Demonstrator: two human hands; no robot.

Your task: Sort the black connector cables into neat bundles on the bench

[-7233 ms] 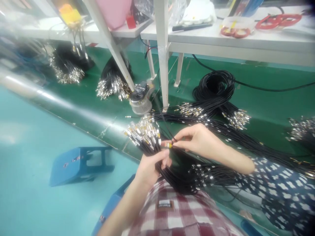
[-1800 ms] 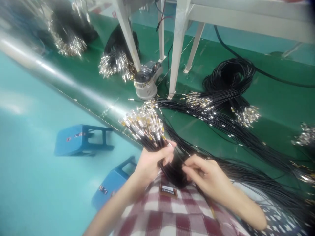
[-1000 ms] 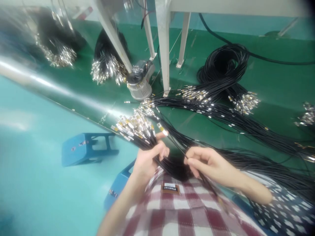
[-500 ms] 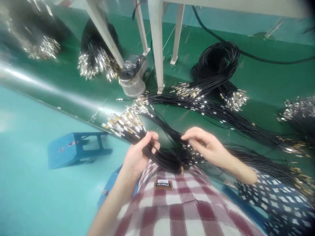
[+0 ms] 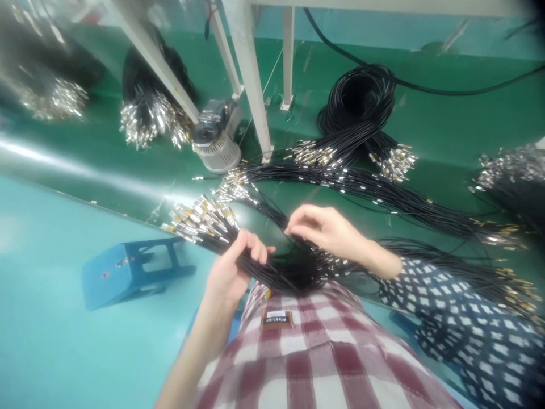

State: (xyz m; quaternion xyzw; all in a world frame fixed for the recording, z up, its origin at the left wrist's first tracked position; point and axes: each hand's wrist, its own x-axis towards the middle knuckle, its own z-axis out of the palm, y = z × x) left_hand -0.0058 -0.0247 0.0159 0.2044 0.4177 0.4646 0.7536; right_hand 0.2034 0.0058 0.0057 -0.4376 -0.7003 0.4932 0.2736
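A thick bundle of black cables (image 5: 272, 271) with silver and yellow metal connector ends (image 5: 203, 220) crosses in front of my checked apron. My left hand (image 5: 232, 267) is wrapped round it just below the connectors, which fan out to the upper left. My right hand (image 5: 326, 230) hovers to the right of it, thumb and forefinger pinched together. Its fingertips are at a strand of loose black cables (image 5: 272, 213) lying on the green surface; whether a cable is between them is too small to tell.
A coiled cable bundle (image 5: 357, 108) lies at the back, with a long spread of cables (image 5: 383, 190) before it. A grey round-based device (image 5: 217, 142) stands by a white table leg (image 5: 249, 79). More cable bundles (image 5: 153, 113) lie left. A blue stool (image 5: 128, 270) is on the floor.
The single cable pulled by my right hand a second ago has left its fingers. That hand has moved up and left to the loose cables. My left hand keeps its bundle; the view has shifted.
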